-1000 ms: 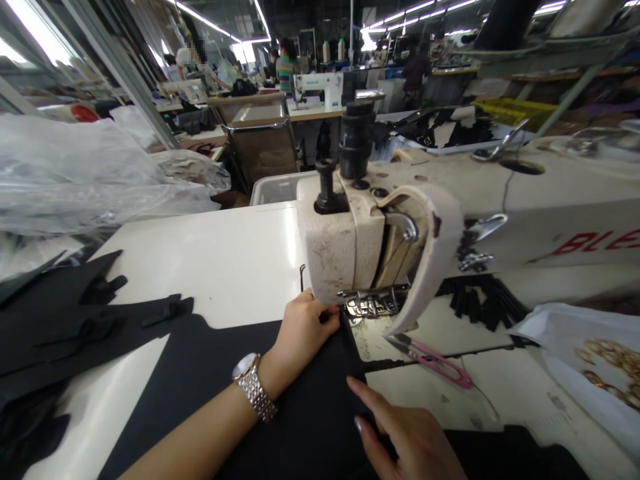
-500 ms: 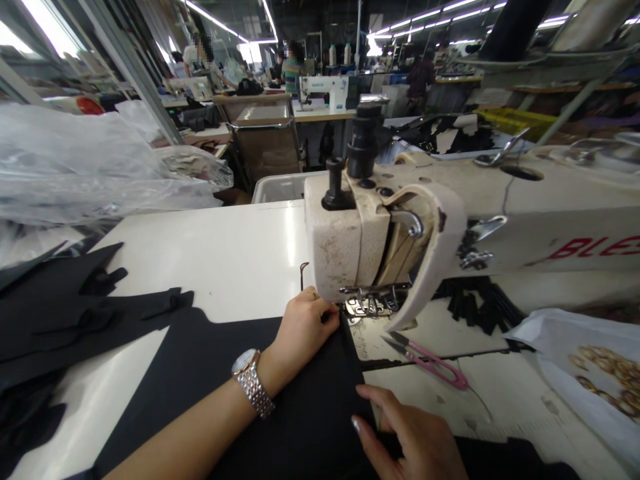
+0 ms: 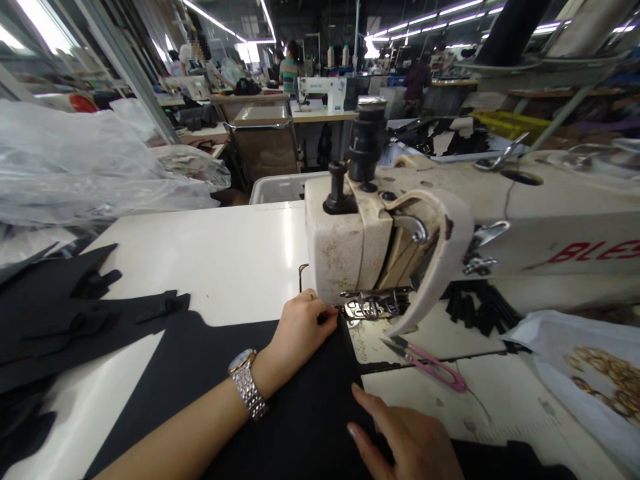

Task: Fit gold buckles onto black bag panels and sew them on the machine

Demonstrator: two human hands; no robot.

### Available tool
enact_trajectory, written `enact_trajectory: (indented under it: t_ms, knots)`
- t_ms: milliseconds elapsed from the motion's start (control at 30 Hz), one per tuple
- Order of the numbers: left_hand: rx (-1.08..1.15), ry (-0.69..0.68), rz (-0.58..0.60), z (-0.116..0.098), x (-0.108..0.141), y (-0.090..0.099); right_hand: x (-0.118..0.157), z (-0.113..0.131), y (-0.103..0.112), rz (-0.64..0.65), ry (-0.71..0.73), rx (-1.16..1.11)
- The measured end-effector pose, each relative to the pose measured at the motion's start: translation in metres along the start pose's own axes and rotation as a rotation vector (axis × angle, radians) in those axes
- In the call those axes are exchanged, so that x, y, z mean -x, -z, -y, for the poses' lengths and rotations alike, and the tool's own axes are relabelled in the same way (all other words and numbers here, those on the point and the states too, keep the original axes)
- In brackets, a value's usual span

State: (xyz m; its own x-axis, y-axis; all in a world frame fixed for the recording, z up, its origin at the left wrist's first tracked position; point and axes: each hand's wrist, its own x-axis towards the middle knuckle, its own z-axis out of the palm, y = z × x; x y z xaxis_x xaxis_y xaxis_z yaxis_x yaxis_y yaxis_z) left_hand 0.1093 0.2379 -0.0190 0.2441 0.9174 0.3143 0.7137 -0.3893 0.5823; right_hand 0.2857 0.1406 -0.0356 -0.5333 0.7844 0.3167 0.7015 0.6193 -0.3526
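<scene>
Well, our left hand (image 3: pixel 300 327) lies flat on the black fabric panel (image 3: pixel 285 413), its fingers (image 3: pixel 320 310) lightly curled and pressing down, not pinching, with the tips near the panel's far edge. Our right hand (image 3: pixel 405 437) rests at the panel's right edge, its fingers (image 3: pixel 380 420) loosely spread and holding nothing gripped, the index fingertip on the cloth. Taking 12 o'clock as straight ahead of us, the panel runs from the hands toward 12 o'clock, its far corner just below the presser foot (image 3: pixel 370 308) of the cream sewing machine head (image 3: pixel 345 247). A metal wristwatch (image 3: pixel 244 383) circles our left wrist. At 3 o'clock from the right hand, pink-handled thread snips (image 3: pixel 430 367) lie on the white table (image 3: pixel 220 253), with a heap of narrow black strips (image 3: pixel 475 308) beyond them under the machine arm. Further right, at 4 o'clock, a clear bag of gold rings (image 3: pixel 600 387) sits at the table's edge. At 9 o'clock lie black cut pieces (image 3: pixel 65 320), with plastic sheeting (image 3: pixel 85 167) behind them at 10 o'clock. Far off at 12 o'clock, a person in a striped top (image 3: pixel 289 75) stands near a white sewing machine (image 3: pixel 321 87).
</scene>
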Motion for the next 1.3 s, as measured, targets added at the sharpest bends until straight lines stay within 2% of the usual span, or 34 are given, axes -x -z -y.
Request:
enact_trajectory:
  t_ms: [300, 567, 800, 1033, 1300]
  knots:
    - [0.061, 0.048, 0.061, -0.001, -0.001, 0.001, 0.001, -0.001, -0.002, -0.006, 0.033, 0.029]
    - [0.033, 0.014, 0.003, 0.001, 0.001, -0.001, -0.004, 0.003, 0.002, -0.019, 0.013, 0.036]
    - [0.027, 0.080, 0.039, -0.003, 0.001, 0.001, -0.013, 0.010, 0.007, -0.080, -0.018, 0.030]
    - [0.037, 0.078, 0.056, 0.001, 0.000, 0.000, -0.011, 0.011, 0.005, -0.053, -0.017, 0.049]
    - [-0.010, 0.005, 0.034, 0.003, -0.003, 0.001, -0.008, 0.010, -0.005, 0.019, -0.023, 0.077]
